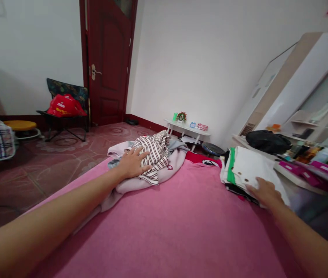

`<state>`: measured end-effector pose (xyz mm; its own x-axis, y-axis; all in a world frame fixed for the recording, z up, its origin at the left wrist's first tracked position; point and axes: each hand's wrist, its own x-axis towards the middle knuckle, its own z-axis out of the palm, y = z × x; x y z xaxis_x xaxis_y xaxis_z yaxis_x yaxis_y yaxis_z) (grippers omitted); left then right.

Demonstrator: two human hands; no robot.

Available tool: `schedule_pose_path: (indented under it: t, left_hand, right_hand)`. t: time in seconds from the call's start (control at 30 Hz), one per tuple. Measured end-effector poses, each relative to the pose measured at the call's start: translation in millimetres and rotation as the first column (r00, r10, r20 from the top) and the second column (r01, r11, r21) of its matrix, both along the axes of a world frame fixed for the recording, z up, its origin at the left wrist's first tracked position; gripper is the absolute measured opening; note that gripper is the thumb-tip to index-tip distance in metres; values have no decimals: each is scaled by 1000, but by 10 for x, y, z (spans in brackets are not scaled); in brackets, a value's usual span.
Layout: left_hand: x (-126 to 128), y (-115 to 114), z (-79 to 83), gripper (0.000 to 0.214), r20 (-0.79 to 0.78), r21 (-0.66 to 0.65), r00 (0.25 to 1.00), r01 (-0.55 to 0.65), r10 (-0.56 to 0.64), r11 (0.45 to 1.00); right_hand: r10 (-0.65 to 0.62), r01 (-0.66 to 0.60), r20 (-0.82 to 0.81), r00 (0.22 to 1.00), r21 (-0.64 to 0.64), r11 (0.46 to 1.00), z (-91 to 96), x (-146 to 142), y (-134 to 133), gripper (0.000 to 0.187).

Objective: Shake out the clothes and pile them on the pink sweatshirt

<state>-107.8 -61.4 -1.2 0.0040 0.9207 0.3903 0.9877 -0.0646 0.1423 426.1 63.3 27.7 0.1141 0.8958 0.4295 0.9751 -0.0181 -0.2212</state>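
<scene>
The left hand [135, 163] is laid palm down, fingers spread, on a striped shirt [155, 148], which is heaped loosely on a pale sweater [136, 185]. The right hand [266, 193] is rested on the near right part of a folded white garment [253, 166]; its fingers are partly extended, but whether cloth is pinched cannot be told. Along the left side of this garment, a green band [231, 166] is seen, with darker cloth underneath. Between the hands and nearer the camera, a pink sheet [187, 224] is spread. Beyond it, between the two piles, a red cloth [194, 157] is laid. Past the right hand, a black bag [268, 141] is placed on a counter. Far beyond the left hand, a red bag [65, 105] is set on a folding chair [68, 88].
</scene>
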Motion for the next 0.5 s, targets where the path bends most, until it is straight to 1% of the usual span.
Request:
schedule_pose_path:
  t: [0.07,0.1,0.17,0.23,0.27,0.33,0.37,0.4,0.43,0.47,0.5]
  left_hand:
    - [-28,17,-37,69,-6,19,1000,12,-12,1000]
    - [-36,23,-29,69,-11,25,1000,14,-13,1000]
    - [-36,28,-4,68,-21,37,1000,8,-7,999]
    - [-21,23,9,68,-33,53,999,2,0,999]
    - [-13,19,9,68,-43,58,999,4,-1,998]
    - [1,10,3,67,-62,67,998,10,-6,998]
    - [6,6,-2,67,-71,69,997,13,-8,998]
    - [13,0,-6,67,-77,74,997,9,-3,997]
    - [23,-8,-9,67,-83,85,997,-2,9,996]
    - [40,-24,-10,68,-91,102,995,-17,26,995]
    - [66,-51,-9,67,-105,122,994,-30,43,992]
  right_hand:
    - [-105,111,109,989,-58,992,-88,225,-84,48]
    - [-129,143,156,979,-80,986,-92,272,-115,46]
    - [-136,160,172,976,-135,978,-39,244,-147,39]
    - [-158,185,151,976,-186,965,65,66,-169,33]
    - [-172,198,142,975,-195,961,125,-78,-201,30]
    - [-132,151,113,985,-180,972,240,-466,-371,23]
    - [-86,96,67,994,-164,982,289,-700,-530,20]
    - [13,-14,-3,1000,-162,987,329,-950,-744,17]
    - [145,-161,-96,985,-184,970,361,-1205,-1008,13]
    - [315,-361,-212,925,-230,904,385,-1452,-1309,11]
    - [480,-578,-343,807,-292,762,403,-1680,-1624,12]
